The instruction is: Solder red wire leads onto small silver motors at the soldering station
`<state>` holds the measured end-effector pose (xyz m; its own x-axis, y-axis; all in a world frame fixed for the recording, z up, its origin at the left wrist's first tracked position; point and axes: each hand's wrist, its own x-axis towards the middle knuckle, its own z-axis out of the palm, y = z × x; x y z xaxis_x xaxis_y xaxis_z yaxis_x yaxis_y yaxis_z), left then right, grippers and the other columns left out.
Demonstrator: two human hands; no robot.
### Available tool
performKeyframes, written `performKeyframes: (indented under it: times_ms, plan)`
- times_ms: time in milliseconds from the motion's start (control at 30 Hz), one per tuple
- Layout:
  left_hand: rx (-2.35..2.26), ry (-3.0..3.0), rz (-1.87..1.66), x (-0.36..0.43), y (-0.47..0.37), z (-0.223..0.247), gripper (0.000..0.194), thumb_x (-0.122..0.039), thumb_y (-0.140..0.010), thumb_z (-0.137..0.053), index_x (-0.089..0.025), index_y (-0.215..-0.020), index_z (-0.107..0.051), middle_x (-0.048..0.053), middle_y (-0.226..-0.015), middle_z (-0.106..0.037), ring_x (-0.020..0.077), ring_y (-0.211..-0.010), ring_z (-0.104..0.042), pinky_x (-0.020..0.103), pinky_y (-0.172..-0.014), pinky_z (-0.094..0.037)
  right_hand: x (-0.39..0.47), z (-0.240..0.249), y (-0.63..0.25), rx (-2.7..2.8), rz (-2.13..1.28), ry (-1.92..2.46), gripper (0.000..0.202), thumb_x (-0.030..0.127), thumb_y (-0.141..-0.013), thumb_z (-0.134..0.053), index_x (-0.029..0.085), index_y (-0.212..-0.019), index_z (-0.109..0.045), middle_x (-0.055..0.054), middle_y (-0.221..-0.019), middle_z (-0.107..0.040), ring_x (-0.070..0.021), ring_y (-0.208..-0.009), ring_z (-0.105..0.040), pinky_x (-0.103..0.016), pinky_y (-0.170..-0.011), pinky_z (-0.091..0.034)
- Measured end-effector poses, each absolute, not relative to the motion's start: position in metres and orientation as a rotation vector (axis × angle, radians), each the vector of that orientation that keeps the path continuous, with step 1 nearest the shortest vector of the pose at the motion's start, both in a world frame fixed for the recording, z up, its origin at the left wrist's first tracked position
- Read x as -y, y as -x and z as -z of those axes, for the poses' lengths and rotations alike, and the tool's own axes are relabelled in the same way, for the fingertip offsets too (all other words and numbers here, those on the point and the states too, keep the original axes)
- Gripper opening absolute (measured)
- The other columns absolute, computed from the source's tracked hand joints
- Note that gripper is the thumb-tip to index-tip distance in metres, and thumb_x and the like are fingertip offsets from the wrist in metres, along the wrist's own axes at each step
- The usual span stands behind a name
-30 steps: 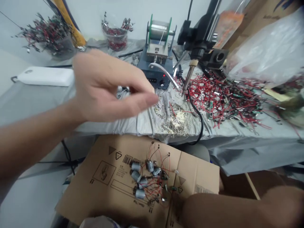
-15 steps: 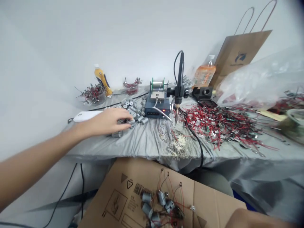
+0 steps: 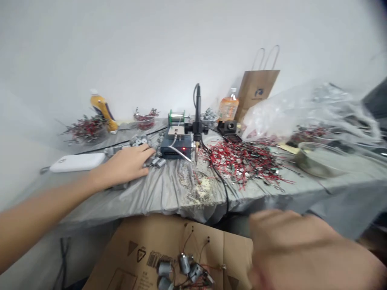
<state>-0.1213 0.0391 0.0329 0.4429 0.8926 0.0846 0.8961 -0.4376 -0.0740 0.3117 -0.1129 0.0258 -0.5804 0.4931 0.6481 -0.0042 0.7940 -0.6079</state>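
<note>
My left hand (image 3: 128,163) rests on a pile of small grey cylindrical motors (image 3: 159,162) at the left of the covered table. Its thumb and fingers are spread apart, with the fingertips partly hidden among the motors. My right hand (image 3: 299,245) is at the lower right, in front of the table edge, back toward me. Motion blurs it and its fingers are hidden. On a cardboard sheet (image 3: 121,251) below the table lie several motors with thin wires (image 3: 184,264).
Mid-table stands a soldering station (image 3: 177,147) with a solder spool (image 3: 177,117) and an upright soldering iron (image 3: 197,117). A heap of red-wired parts (image 3: 244,161) lies to its right. A white device (image 3: 78,162), bottles, a paper bag (image 3: 256,88) and a plastic tub (image 3: 317,161) stand around.
The view has swung to the right, so the table's things sit farther left. My right hand has come up further into view. My left hand stays at the motor pile.
</note>
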Motion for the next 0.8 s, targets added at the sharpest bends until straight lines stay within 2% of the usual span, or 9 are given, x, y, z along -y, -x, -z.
performKeyframes:
  times_ms: [67,133,233,367,433,533,633,700,800]
  plan:
    - [1.595,2.563,0.117,-0.041,0.124,-0.025,0.040,-0.032,-0.100,-0.071,-0.022,-0.137,-0.080,0.022,-0.138,-0.086,0.0506,-0.121,-0.088,0.054,-0.095,-0.066,0.105,-0.026,-0.318,1.947,-0.496,0.702,0.018,0.030,-0.125,-0.076,0.035,-0.131,-0.093,0.001,-0.102,-0.096,-0.0189,-0.082,-0.089,-0.032,-0.078,-0.069]
    - [1.576,2.556,0.205,-0.043,0.129,-0.018,0.032,-0.035,-0.100,-0.071,-0.025,-0.130,-0.078,0.019,-0.132,-0.088,0.0498,-0.118,-0.088,0.052,-0.092,-0.062,0.089,-0.017,-0.327,1.805,-0.213,1.155,0.014,0.032,-0.114,-0.086,0.034,-0.121,-0.097,-0.002,-0.115,-0.100,-0.0265,-0.098,-0.095,-0.039,-0.085,-0.071]
    - [1.561,2.526,0.352,-0.042,0.136,-0.011,0.014,-0.043,-0.107,-0.069,-0.030,-0.114,-0.072,0.010,-0.110,-0.087,0.0421,-0.101,-0.085,0.043,-0.082,-0.052,0.058,0.003,-0.333,1.645,-0.058,1.415,0.029,0.043,-0.110,-0.075,0.026,-0.115,-0.098,-0.011,-0.114,-0.098,-0.0334,-0.096,-0.092,-0.047,-0.087,-0.070]
    - [1.612,2.426,0.572,-0.036,0.142,-0.002,0.021,-0.057,-0.118,-0.068,-0.035,-0.118,-0.070,-0.004,-0.081,-0.076,0.0332,-0.077,-0.074,0.035,-0.073,-0.036,0.025,0.022,-0.319,1.659,-0.066,1.504,0.038,0.033,-0.108,-0.063,0.019,-0.119,-0.097,-0.016,-0.119,-0.094,-0.0341,-0.107,-0.088,-0.049,-0.101,-0.068]
    - [1.658,2.380,0.671,-0.033,0.145,0.005,0.026,-0.061,-0.122,-0.067,-0.036,-0.129,-0.071,-0.005,-0.084,-0.080,0.0330,-0.074,-0.074,0.034,-0.075,-0.038,0.014,0.029,-0.309,1.667,-0.050,1.562,0.038,0.026,-0.109,-0.062,0.019,-0.123,-0.096,-0.019,-0.131,-0.092,-0.0360,-0.120,-0.086,-0.051,-0.111,-0.065]
    - [1.779,2.219,0.765,-0.031,0.149,0.017,0.033,-0.065,-0.127,-0.060,-0.037,-0.142,-0.070,-0.001,-0.100,-0.088,0.0377,-0.084,-0.080,0.035,-0.082,-0.041,0.002,0.038,-0.296,1.647,-0.022,1.677,0.033,0.022,-0.114,-0.064,0.020,-0.122,-0.096,-0.019,-0.140,-0.090,-0.0379,-0.129,-0.080,-0.053,-0.119,-0.059]
    - [1.848,2.107,0.752,-0.029,0.152,0.028,0.033,-0.065,-0.129,-0.054,-0.042,-0.147,-0.067,-0.001,-0.100,-0.087,0.0409,-0.089,-0.081,0.036,-0.081,-0.035,-0.005,0.048,-0.285,1.570,0.005,1.810,0.028,0.033,-0.119,-0.075,0.020,-0.105,-0.095,-0.021,-0.139,-0.087,-0.0419,-0.129,-0.074,-0.057,-0.115,-0.056]
    - [1.802,2.145,0.740,-0.028,0.155,0.035,0.030,-0.062,-0.127,-0.054,-0.044,-0.149,-0.064,-0.002,-0.100,-0.085,0.0417,-0.090,-0.081,0.036,-0.079,-0.033,-0.008,0.053,-0.279,1.522,0.008,1.874,0.031,0.040,-0.115,-0.084,0.020,-0.094,-0.092,-0.022,-0.137,-0.085,-0.0446,-0.130,-0.071,-0.059,-0.111,-0.053]
    - [1.685,2.216,0.782,-0.028,0.162,0.044,0.029,-0.057,-0.123,-0.057,-0.048,-0.149,-0.065,-0.002,-0.119,-0.090,0.0444,-0.104,-0.084,0.038,-0.078,-0.037,-0.011,0.058,-0.273,1.491,0.002,1.904,0.029,0.032,-0.111,-0.083,0.021,-0.085,-0.089,-0.020,-0.138,-0.085,-0.0450,-0.133,-0.067,-0.059,-0.110,-0.049]
